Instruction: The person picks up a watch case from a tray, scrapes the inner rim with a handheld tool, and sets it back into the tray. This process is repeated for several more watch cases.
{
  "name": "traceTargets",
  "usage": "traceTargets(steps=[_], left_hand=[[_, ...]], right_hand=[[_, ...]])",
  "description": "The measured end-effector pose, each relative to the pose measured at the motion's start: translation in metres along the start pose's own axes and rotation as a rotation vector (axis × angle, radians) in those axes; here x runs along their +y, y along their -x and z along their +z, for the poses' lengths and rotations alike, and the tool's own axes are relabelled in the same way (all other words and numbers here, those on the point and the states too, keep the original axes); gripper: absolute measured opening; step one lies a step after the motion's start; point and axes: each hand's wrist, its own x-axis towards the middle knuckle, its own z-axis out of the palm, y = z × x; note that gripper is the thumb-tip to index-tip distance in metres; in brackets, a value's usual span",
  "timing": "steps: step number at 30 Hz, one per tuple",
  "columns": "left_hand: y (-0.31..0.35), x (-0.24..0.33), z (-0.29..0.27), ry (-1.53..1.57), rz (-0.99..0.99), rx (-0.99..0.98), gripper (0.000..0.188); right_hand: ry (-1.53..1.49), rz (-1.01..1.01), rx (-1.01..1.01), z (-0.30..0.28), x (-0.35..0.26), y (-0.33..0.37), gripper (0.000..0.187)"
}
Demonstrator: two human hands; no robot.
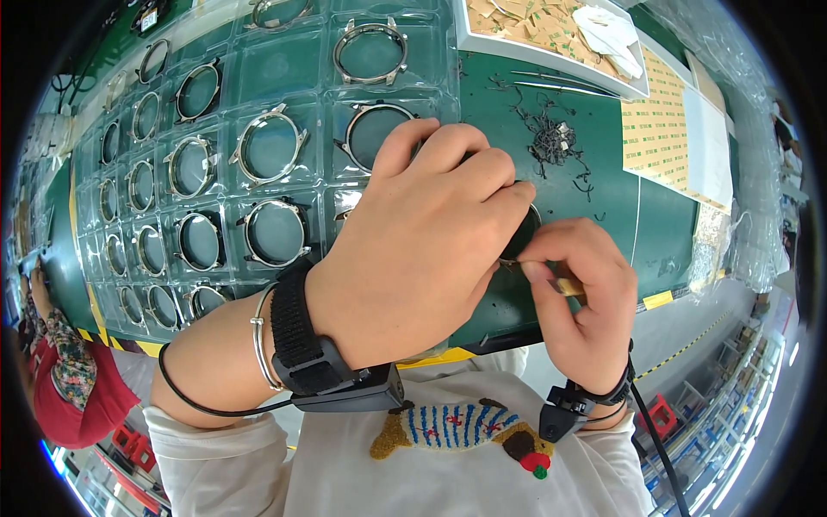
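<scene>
My left hand (422, 224) is closed around a round metal watch case (524, 231), its back toward me; only the case's dark right edge shows past the fingers. At that edge, the thumb and forefinger of my right hand (590, 289) pinch together. A slim yellowish piece (567, 287) sticks out between the right fingers; its tip and exact kind are hidden. Beneath and left of my left hand lies a clear plastic tray (276, 73), with rows of silver watch cases (270, 146) in its pockets. Another watch case (369, 129) sits just beyond my left knuckles.
Dark thread-like scraps (554, 142) lie on the green table mat (594, 215). Beyond them are thin metal tweezers (564, 84) and a white box (642, 65) of tan paper scraps. A printed tan sheet (655, 138) lies at right. Another person (77, 379) is at far left.
</scene>
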Motion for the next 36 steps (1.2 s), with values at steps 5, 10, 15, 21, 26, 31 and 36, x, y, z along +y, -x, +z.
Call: traceTargets(steps=[5,10,15,21,26,31,36], left_hand=[[0.001,-0.001,0.0,-0.013,-0.004,-0.013,0.057],[0.002,-0.002,0.002,0.021,0.009,0.011,0.058],[0.002,-0.001,0.001,-0.007,0.024,0.0,0.063],[-0.001,0.001,0.003,0.012,-0.015,0.033,0.066],[-0.002,-0.001,0.004,-0.007,-0.019,0.024,0.06],[0.001,0.0,0.003,-0.001,-0.031,0.008,0.056],[0.0,0.002,0.002,0.005,-0.016,0.013,0.053]], right_hand=[[-0.196,0.125,0.086,-0.011,-0.007,0.007,0.023],[-0.199,0.213,-0.029,-0.011,-0.011,0.005,0.016],[-0.024,0.05,0.021,-0.014,0.003,0.003,0.025],[0.072,0.002,-0.038,-0.009,0.012,0.004,0.028],[0.062,-0.022,-0.057,-0.008,0.014,0.0,0.021],[0.036,0.032,-0.056,-0.009,0.01,-0.004,0.023],[-0.019,0.072,0.027,-0.017,0.006,0.002,0.02]])
